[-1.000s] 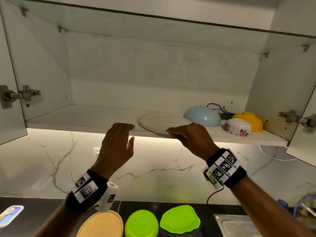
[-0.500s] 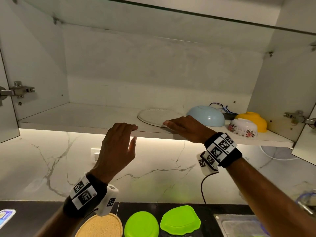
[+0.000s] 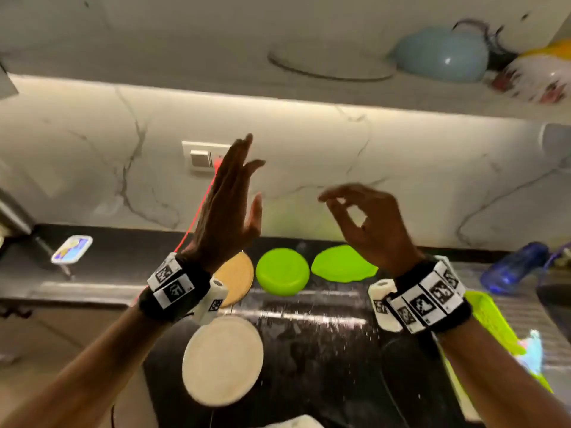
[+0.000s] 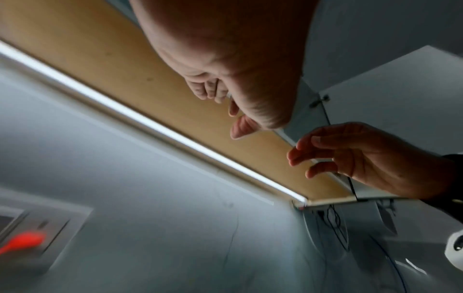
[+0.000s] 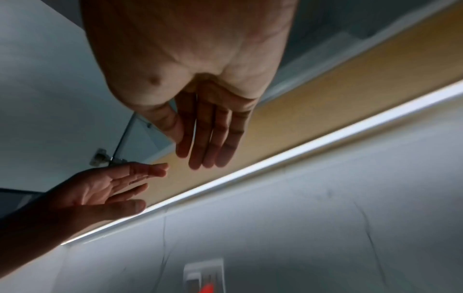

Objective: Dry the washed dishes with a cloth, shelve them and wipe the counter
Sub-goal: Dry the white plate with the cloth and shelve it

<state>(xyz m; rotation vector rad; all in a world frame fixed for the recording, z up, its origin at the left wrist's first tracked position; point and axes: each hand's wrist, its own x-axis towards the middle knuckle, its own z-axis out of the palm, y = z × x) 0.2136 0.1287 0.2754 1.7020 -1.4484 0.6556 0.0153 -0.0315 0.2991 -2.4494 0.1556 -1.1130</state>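
Both hands (image 3: 227, 208) (image 3: 370, 223) dropped off the shelf (image 3: 154, 69), leaving the plate (image 3: 332, 64) beside bowls (image 3: 441, 54).

The yellow bowl (image 3: 554, 49) and floral bowl (image 3: 539, 78) on the far shelf are cut by the right edge — both smeared. The left hand (image 3: 227, 205) hides part of the cork-coloured disc (image 3: 236, 281). Bottom edge crops a white cloth (image 3: 293, 423) — blurred.

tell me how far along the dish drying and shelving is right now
Done: a white plate, a blue bowl, a floral bowl and a yellow one sit on the cabinet shelf. In hand: nothing; the left hand and right hand are both free, below the shelf. Left: two green dishes, a tan plate and a cream plate wait on the counter, which looks wet.
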